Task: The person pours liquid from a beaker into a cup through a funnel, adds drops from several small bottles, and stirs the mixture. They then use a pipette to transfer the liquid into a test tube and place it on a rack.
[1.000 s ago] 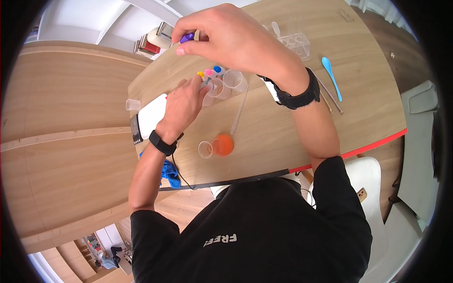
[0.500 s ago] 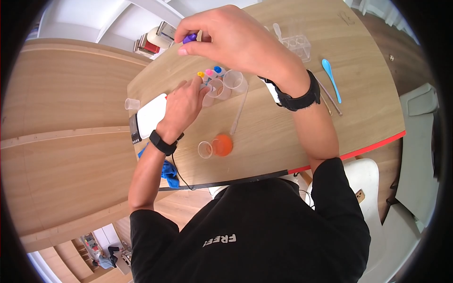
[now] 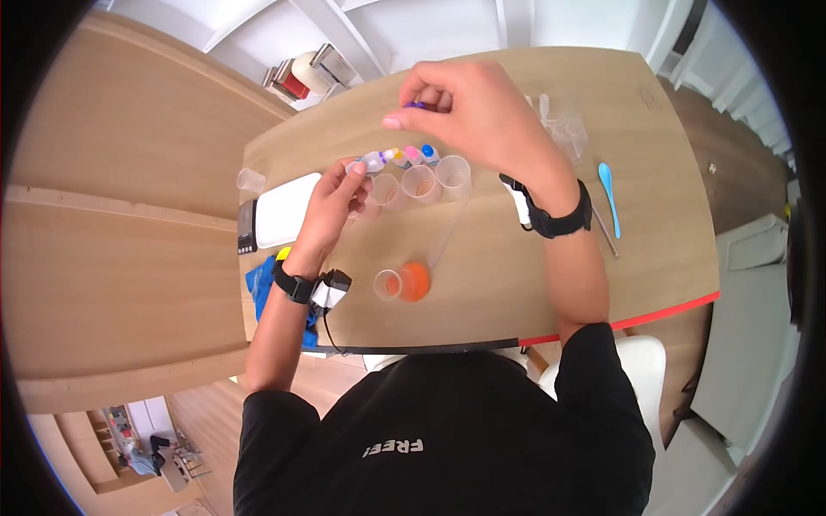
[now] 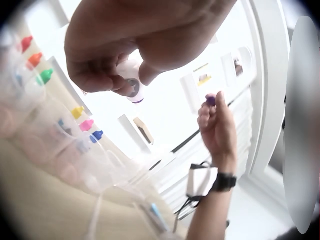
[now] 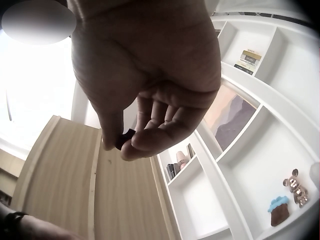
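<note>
In the head view the left hand (image 3: 331, 206) grips a small clear bottle (image 3: 372, 162) with a purple band, tilted over the row of cups; its nozzle end points right. The right hand (image 3: 473, 112), raised over the table, pinches a small purple cap (image 3: 416, 105) between thumb and fingers, apart from the bottle. The cap (image 5: 125, 139) shows dark in the right wrist view. Beside the bottle stand clear plastic cups (image 3: 420, 184) and bottles with yellow, pink and blue caps (image 3: 429, 151). In the left wrist view, red, orange and green caps (image 4: 45, 76) also show.
An orange-filled container (image 3: 416, 282) lies by a clear cup near the front edge. A white scale (image 3: 286, 210) and blue cloth (image 3: 258, 284) are at left. Right of the cups are a thin pipette, a clear rack (image 3: 568, 138) and a blue spoon (image 3: 609, 198).
The head view has shifted, showing more of the shelves. The left hand has raised the bottle and turned it, so its purple-banded end shows. The right hand still pinches the purple cap, now farther right.
</note>
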Motion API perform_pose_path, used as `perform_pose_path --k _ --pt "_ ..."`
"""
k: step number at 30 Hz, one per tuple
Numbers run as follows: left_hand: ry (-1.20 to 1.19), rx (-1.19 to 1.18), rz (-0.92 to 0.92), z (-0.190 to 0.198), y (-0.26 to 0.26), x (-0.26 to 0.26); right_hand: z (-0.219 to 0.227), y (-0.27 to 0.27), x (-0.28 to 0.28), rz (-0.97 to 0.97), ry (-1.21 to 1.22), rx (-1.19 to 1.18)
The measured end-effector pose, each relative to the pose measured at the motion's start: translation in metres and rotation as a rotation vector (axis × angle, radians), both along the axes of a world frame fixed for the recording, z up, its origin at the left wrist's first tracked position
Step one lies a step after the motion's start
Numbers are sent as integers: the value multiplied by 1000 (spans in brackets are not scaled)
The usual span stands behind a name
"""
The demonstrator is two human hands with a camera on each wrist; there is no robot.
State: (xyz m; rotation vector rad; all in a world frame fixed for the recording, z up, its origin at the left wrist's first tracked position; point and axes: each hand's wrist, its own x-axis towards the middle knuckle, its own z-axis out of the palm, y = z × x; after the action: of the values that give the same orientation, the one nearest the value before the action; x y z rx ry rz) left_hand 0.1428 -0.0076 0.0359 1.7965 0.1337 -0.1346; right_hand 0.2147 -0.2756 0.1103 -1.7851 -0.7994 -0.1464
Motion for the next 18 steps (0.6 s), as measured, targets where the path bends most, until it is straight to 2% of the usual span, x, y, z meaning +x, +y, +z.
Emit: perform_pose_path --k 1,2,4,7,13,18 --pt "105 -237 32 0 0 -7 -1 1 0 11 26 -20" --pt "95 -249 43 -1 0 -11 -4 4 1 22 52 -41" --pt "146 -522 -29 0 2 -17 -12 12 3 68 42 -24" --pt "138 -671 -66 0 0 -24 -19 23 4 140 57 -19" --pt "151 -697 -155 10 -3 -31 -24 38 1 205 29 -115" --pt "113 -704 -90 5 -1 -36 -30 47 1 229 21 -151"
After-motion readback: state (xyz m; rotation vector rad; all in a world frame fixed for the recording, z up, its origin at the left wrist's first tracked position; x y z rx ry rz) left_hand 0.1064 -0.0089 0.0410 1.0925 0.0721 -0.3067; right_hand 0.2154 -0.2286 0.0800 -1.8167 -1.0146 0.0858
